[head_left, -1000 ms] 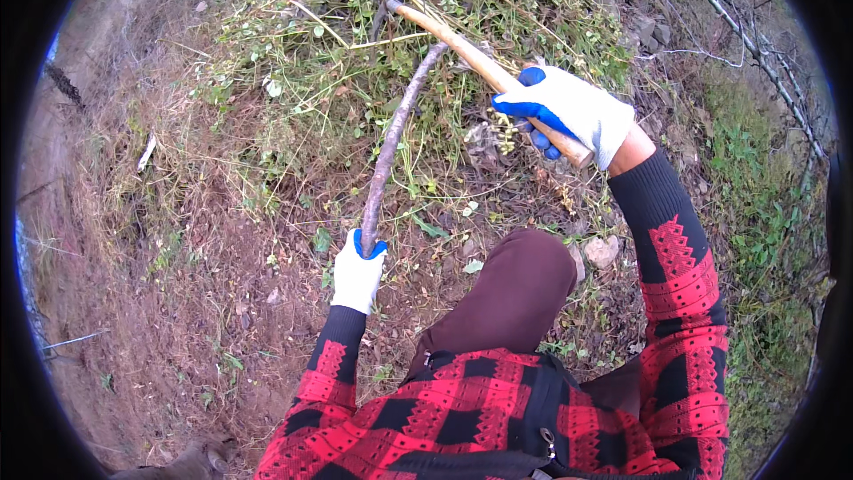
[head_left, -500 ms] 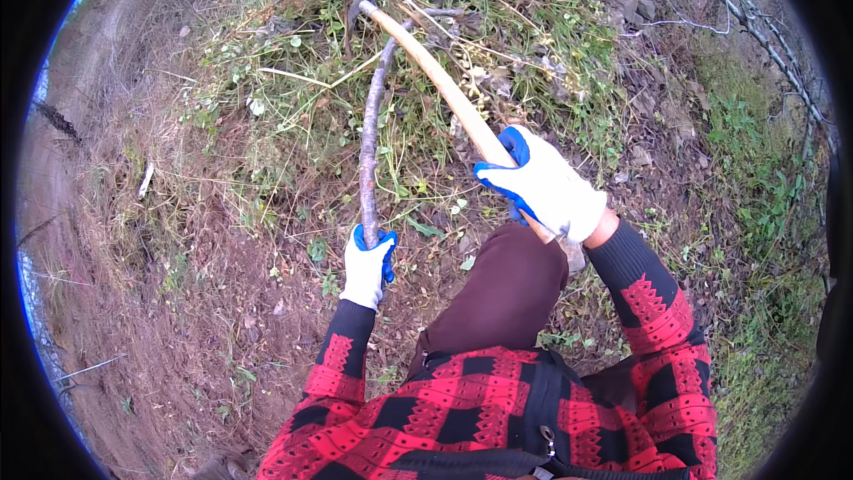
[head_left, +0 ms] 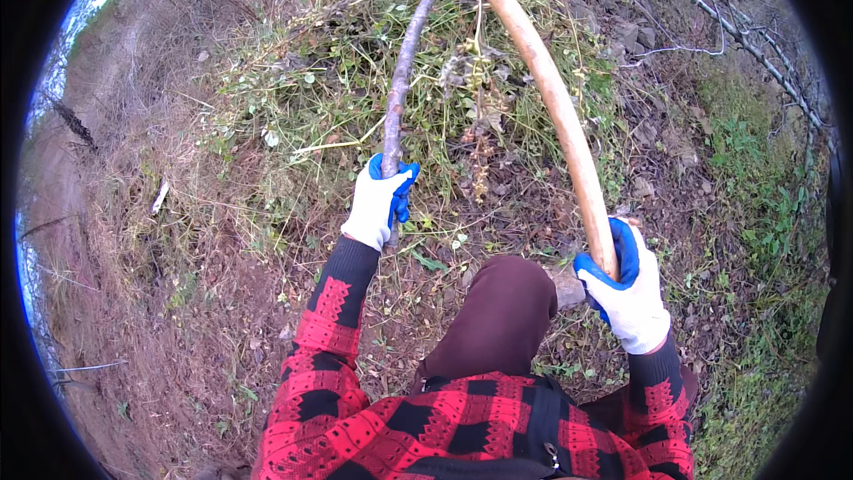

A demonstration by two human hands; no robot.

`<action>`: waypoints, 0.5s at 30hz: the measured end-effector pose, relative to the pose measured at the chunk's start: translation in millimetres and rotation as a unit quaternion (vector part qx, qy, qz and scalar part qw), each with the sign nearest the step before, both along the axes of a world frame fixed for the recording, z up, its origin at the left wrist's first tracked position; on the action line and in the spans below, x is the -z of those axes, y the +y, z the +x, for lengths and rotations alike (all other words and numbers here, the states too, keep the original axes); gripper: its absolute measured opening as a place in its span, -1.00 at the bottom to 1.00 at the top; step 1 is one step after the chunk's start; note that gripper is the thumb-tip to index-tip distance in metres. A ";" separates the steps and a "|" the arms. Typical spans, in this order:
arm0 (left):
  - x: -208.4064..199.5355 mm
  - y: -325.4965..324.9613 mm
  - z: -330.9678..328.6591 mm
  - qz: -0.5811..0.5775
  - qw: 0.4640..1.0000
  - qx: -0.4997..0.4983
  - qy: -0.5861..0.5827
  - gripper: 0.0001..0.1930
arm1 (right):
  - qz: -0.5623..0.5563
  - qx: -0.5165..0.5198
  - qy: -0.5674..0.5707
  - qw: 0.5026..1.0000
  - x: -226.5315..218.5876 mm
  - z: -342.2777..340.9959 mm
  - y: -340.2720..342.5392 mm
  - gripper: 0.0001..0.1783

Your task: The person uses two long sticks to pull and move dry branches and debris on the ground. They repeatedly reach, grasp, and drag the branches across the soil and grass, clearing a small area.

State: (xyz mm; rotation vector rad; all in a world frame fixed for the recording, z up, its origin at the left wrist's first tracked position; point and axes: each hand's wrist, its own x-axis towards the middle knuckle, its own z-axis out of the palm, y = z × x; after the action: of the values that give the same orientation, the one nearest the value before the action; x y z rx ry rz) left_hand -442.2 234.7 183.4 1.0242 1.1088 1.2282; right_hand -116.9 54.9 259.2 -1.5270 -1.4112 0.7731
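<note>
My left hand [head_left: 380,198], in a white and blue work glove, is wrapped round a rough grey-brown stick [head_left: 407,67]. The stick slants up and away over the cut plants and forks near its far end. On the right, my right hand [head_left: 631,280], gloved alike, grips the near end of a smooth, pale, curved wooden handle [head_left: 551,89]. That handle crosses the stick near the top edge, where its far end leaves the picture. A heap of cut green and yellowing stems [head_left: 338,98] lies beneath. A thin stem with yellow-brown clusters [head_left: 480,80] hangs between the two.
My bent knee [head_left: 489,320] in dark trousers is just below the heap, beside a grey stone [head_left: 569,289]. Bare branches [head_left: 746,40] stretch across the upper right. Dry grass and leaf litter cover the slope, with green growth [head_left: 755,178] on the right and a dirt track on the left.
My right hand has drawn back to the right and toward me, now at the handle's near end. My left hand has moved up and forward with the stick. The handle's far end has left the picture.
</note>
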 end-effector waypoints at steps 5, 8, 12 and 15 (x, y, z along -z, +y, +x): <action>-102.0 127.2 19.7 0.125 0.990 0.030 -0.063 -0.70 | 0.071 0.172 0.064 0.980 -15.4 51.8 -53.9 -0.42; -178.1 221.9 5.6 0.189 0.973 -0.064 -0.118 -0.75 | 0.099 0.272 0.064 0.955 -7.6 81.9 -83.7 -0.35; -233.4 300.3 -93.7 0.141 0.971 -0.179 -0.069 -0.76 | 0.084 0.336 0.036 0.937 11.3 112.7 -120.9 -0.36; -195.3 307.8 -182.6 0.016 0.957 -0.283 0.066 -0.75 | 0.076 0.353 0.035 0.932 36.7 125.2 -124.7 -0.36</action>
State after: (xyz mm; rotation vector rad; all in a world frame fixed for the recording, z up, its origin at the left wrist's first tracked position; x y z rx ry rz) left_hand -624.7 542.4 378.7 0.8434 1.5596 1.6483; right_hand 8.3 -69.8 222.5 -1.6994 -0.7475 0.2600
